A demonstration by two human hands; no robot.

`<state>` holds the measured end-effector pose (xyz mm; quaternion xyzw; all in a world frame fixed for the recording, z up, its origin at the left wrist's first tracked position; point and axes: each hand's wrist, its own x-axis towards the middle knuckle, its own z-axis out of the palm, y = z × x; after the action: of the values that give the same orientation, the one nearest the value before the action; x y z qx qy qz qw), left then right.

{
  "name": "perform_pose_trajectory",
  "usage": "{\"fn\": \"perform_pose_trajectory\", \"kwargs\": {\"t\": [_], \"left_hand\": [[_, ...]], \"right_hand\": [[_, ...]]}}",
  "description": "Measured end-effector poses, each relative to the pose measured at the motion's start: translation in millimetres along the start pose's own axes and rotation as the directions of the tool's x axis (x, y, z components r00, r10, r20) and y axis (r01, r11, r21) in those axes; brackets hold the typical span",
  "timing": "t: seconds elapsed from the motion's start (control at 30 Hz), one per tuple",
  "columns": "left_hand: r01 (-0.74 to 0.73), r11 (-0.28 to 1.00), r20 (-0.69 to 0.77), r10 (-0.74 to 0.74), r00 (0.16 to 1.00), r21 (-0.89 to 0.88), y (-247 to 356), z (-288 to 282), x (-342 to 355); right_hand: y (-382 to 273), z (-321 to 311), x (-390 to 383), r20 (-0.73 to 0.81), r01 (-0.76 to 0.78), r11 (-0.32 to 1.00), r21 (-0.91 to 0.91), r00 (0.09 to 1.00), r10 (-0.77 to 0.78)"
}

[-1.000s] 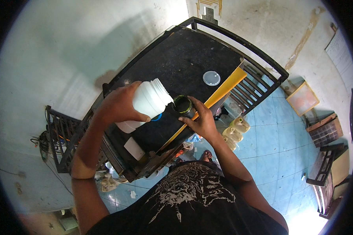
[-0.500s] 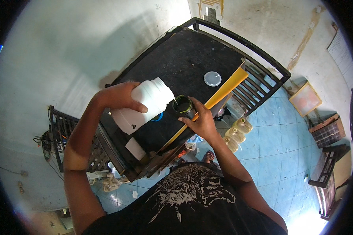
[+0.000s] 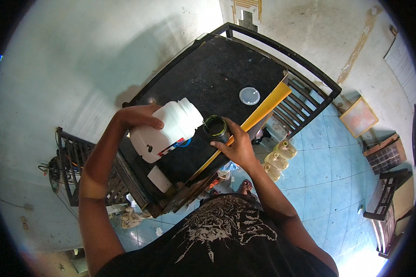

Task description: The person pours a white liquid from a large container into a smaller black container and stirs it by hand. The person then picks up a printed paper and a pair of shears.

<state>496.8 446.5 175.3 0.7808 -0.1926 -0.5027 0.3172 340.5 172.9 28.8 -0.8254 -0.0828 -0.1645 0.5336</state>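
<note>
A black counter [image 3: 226,60] is spreading under the hands, its top showing pale specks and scuffs; a dark slatted rail [image 3: 282,51] is bordering its far end; a yellow strip [image 3: 266,108] is running along its right edge, and a clear round lid [image 3: 249,96] is lying flat near that strip; a white rectangular piece [image 3: 159,179] is resting at the near corner. Blue tiles [image 3: 319,161] are covering the floor, where cloudy yellowish jugs [image 3: 277,160] are standing to the right; a stained pale wall [image 3: 78,69] is rising behind.

Over the counter, the left hand [image 3: 145,116] is keeping a wide grip around a white bottle [image 3: 164,127], which is leaning with its mouth toward a dark cup [image 3: 216,129]; the right hand [image 3: 238,143] is curving its grip around the cup's right side, thumb in front; a thin pale strand [image 3: 204,123] is hanging between mouth and cup.

The bottle is hiding most of the left fingers and partly covering a blue ring [image 3: 185,143]; the cup's contents are looking too dark to make out; the fisheye rim is cutting off the room's edges.
</note>
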Motion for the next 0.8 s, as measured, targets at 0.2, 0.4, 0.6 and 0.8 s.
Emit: {"fn": "perform_pose_trajectory", "kwargs": {"t": [0.2, 0.4, 0.6, 0.8], "left_hand": [[-0.145, 0.982, 0.093, 0.156, 0.983, -0.119, -17.8, 0.7, 12.3], [-0.187, 0.963, 0.114, 0.211, 0.971, -0.193, -38.0, -3.4, 22.1], [-0.283, 0.913, 0.073, 0.317, 0.946, -0.293, -54.2, 0.2, 29.9], [-0.36, 0.929, -0.022, 0.36, 0.933, -0.089, -38.8, 16.0, 28.3]], "right_hand": [[0.9, 1.9, 1.2, -0.026, 0.024, 0.999, 0.031, 0.999, -0.023], [-2.4, 2.7, 3.4, -0.015, -0.004, 0.995, 0.096, 1.0, 0.005], [-2.5, 4.9, 4.2, -0.019, 0.0, 0.997, 0.079, 1.0, 0.002], [3.3, 3.6, 11.1, 0.012, 0.021, 0.991, 0.131, 1.0, -0.023]]}}
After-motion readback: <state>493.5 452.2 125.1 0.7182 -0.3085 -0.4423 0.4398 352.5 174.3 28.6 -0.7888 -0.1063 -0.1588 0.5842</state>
